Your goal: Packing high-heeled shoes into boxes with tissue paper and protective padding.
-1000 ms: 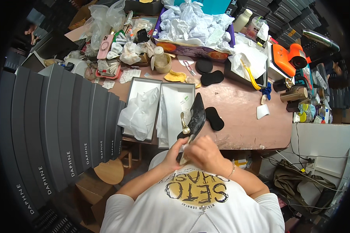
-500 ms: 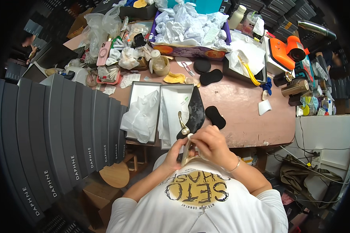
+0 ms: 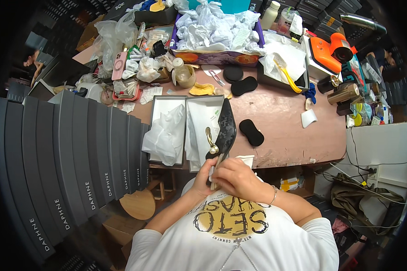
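My left hand [image 3: 203, 178] is closed around the heel end of a black, dark-patterned shoe [image 3: 227, 128], held at the table's front edge close to my shirt. The shoe's pointed toe faces away from me, and a gold ornament with a pearl-like bead [image 3: 211, 143] shows beside it. My right hand [image 3: 239, 178] is closed, its fingertips pinched against the shoe's back part. A small white piece [image 3: 211, 172] shows at those fingertips; its kind is unclear. My fingers hide most of the heel.
An open shoebox [image 3: 156, 106] with white tissue lies left of the shoe. Black insole-shaped pads [image 3: 252, 133] rest on the pink table [image 3: 285, 135]. Behind stands a purple box [image 3: 212, 58] of crumpled paper. Dark shoeboxes [image 3: 72, 158] line the left side; an orange heat-gun-like tool [image 3: 341, 47] sits at right.
My right hand has come down and left along the shoe toward its heel end, the white piece moving with it. The shoe has shifted slightly and shows more of its side.
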`<state>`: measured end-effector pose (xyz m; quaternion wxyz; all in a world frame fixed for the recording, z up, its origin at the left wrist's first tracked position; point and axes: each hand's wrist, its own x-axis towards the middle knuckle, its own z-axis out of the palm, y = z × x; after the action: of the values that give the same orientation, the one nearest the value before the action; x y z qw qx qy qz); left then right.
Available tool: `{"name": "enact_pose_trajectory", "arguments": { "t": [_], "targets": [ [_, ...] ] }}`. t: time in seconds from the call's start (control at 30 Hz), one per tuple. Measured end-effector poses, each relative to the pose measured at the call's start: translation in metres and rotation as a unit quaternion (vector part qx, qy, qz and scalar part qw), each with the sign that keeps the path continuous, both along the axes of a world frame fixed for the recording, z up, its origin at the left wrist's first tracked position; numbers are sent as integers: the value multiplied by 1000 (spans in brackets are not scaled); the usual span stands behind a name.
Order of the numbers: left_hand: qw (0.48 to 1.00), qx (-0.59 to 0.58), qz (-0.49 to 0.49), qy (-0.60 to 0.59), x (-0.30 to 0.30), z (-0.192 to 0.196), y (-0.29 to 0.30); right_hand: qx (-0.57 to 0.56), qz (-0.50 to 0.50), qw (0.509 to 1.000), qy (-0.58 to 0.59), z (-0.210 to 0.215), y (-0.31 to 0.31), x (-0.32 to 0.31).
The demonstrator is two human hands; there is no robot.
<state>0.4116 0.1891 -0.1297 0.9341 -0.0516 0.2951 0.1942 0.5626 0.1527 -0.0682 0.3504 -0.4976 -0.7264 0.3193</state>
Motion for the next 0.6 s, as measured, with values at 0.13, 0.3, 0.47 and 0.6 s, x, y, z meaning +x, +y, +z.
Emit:
{"name": "enact_pose_trajectory", "arguments": {
  "t": [0.13, 0.3, 0.47, 0.6],
  "targets": [
    [992, 111, -23, 57, -7, -19, -10, 33, -79, 993, -77, -4, 16, 6],
    [997, 74, 17, 32, -1, -2, -2, 71, -15, 995, -65, 2, 2, -3],
    [997, 68, 9, -27, -5, -11, 12, 64, -173, 981, 54, 20, 30, 28],
    [989, 51, 98, -103, -11, -10, 24, -45, -247, 955, 160, 14, 28, 59]
  ]
}}
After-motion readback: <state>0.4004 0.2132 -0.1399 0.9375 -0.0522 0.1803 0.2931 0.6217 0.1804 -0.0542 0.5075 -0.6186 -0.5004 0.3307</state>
